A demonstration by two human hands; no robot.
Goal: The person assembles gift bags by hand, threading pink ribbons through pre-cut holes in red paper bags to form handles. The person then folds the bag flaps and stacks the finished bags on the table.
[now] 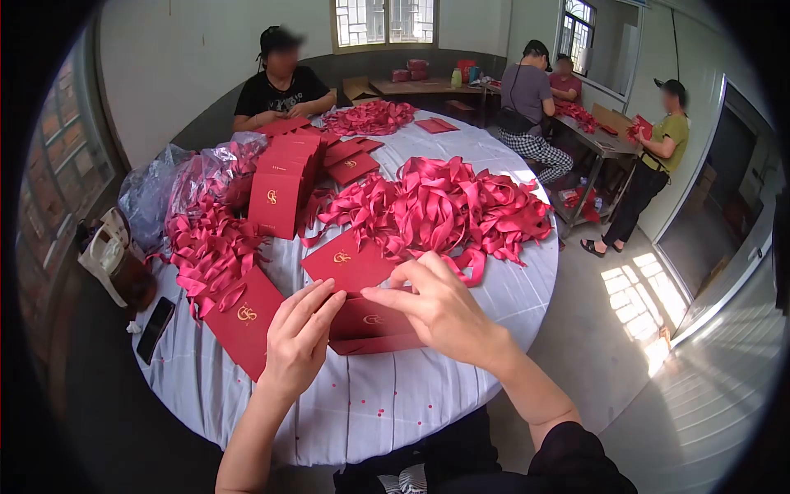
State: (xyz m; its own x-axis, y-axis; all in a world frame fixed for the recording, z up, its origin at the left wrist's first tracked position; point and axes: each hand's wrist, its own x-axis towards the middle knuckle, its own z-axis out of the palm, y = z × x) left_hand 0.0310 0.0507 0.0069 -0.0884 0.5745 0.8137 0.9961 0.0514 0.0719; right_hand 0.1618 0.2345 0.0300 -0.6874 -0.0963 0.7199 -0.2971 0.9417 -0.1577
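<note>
A red paper bag (362,317) with a gold logo is between my hands at the near side of the round table. My left hand (298,333) holds its left upper edge, fingers together and pointing away from me, the thumb hidden. My right hand (436,309) pinches the top rim on the right with thumb and index finger. Just behind lies another red bag (341,258), flat, partly under a big heap of red ribbons (444,206). Left of my left hand is a flat red bag (243,317) with the same logo.
A stack of red bags (278,185) stands beyond, next to a clear plastic sack (160,181) and more ribbons (210,251). A phone (156,329) lies at the left edge. A person (284,82) sits across the table; several others work at a metal table (601,136) on the right.
</note>
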